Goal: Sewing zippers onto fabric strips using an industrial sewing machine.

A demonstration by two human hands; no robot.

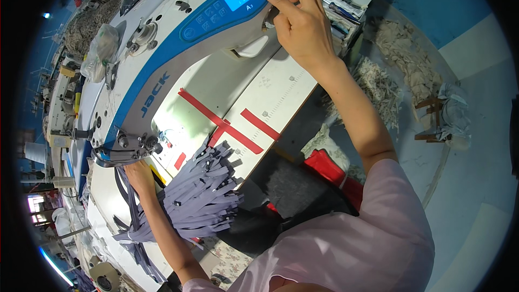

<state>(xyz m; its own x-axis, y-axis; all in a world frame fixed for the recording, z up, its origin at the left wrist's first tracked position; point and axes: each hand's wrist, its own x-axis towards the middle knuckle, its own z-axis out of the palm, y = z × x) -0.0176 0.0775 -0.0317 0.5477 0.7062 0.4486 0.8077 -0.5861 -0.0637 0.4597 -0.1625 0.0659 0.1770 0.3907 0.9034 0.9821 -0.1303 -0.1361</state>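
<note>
The sewing machine [178, 48] is filling most of the white table [281, 97], leaving bare room only around the red tape marks [227, 127] near the table's front edge. Fabric scraps [394, 70] are lying on the floor beyond it. The right hand [300, 24] is reaching up, index finger stretched onto the blue control panel [232, 2], other fingers curled. The left hand [140, 178] is resting by the needle, on the bundle of grey strips [200, 200]; its fingers are hidden, so their state is unclear.
</note>
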